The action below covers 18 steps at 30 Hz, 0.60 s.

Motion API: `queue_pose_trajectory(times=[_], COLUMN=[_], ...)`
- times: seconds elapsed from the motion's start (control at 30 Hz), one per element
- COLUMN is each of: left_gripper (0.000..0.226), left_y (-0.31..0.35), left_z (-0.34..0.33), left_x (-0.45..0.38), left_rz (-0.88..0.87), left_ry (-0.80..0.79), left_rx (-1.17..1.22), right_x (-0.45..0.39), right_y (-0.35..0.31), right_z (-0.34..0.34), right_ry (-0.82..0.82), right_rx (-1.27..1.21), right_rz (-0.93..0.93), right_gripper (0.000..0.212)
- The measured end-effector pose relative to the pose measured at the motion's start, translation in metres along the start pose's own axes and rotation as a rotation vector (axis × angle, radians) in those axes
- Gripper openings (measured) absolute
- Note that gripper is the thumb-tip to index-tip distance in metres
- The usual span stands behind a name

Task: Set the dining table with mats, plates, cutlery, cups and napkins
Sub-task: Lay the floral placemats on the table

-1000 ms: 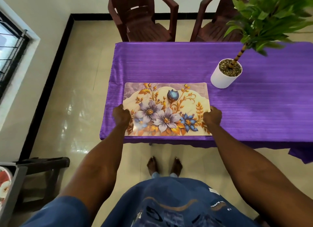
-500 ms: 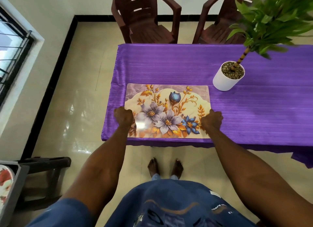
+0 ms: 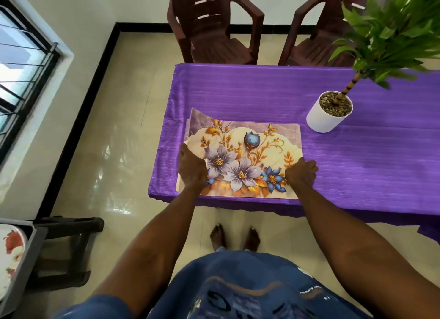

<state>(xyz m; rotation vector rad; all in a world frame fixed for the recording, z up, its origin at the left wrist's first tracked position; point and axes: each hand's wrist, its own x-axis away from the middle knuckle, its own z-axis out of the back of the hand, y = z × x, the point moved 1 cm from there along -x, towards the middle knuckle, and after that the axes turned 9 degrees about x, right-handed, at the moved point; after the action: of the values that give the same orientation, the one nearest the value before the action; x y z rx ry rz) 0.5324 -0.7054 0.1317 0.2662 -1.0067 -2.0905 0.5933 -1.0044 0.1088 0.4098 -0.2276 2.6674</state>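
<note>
- Lying at the near left corner of the purple tablecloth (image 3: pixel 262 92), the floral mat (image 3: pixel 252 152) has its far left corner lifted.
- Left hand (image 3: pixel 191 170) presses flat, fingers straight, on its left edge.
- Right hand (image 3: pixel 301 173) rests curled on its right edge; whether it pinches the mat, I cannot tell.
- White potted plant (image 3: pixel 327 117) stands near.

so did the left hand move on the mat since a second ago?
Yes. The left hand slid from the mat's left edge inward onto it, fingers now flat, toward the pot.

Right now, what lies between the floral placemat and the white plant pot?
Only bare purple tablecloth; in the head view, the floral placemat and white plant pot are apart, with nothing between them.
</note>
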Motion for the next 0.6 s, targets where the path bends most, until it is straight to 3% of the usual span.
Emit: queue_pose_trajectory(times=[0.1,0.27,0.47,0.6], left_gripper=[0.051,0.035,0.029,0.028], left_y=[0.003,0.0,-0.014,-0.024], left_z=[0.003,0.018,0.037,0.039], left_x=[0.006,-0.014,-0.05,-0.056], left_rz=[-0.052,0.073,0.107,0.181], left_ry=[-0.03,-0.066,-0.311,-0.377], left_rx=[-0.023,0.112,0.367,0.486], right_x=[0.001,0.002,0.003,0.003], right_y=[-0.001,-0.002,-0.002,0.0], right_z=[0.001,0.002,0.003,0.005], right_ry=[-0.003,0.002,0.0,-0.018], right_rx=[-0.009,-0.031,-0.041,-0.101], right_rz=[-0.005,-0.01,-0.036,-0.055], right_gripper=[0.047,0.051,0.05,0.052])
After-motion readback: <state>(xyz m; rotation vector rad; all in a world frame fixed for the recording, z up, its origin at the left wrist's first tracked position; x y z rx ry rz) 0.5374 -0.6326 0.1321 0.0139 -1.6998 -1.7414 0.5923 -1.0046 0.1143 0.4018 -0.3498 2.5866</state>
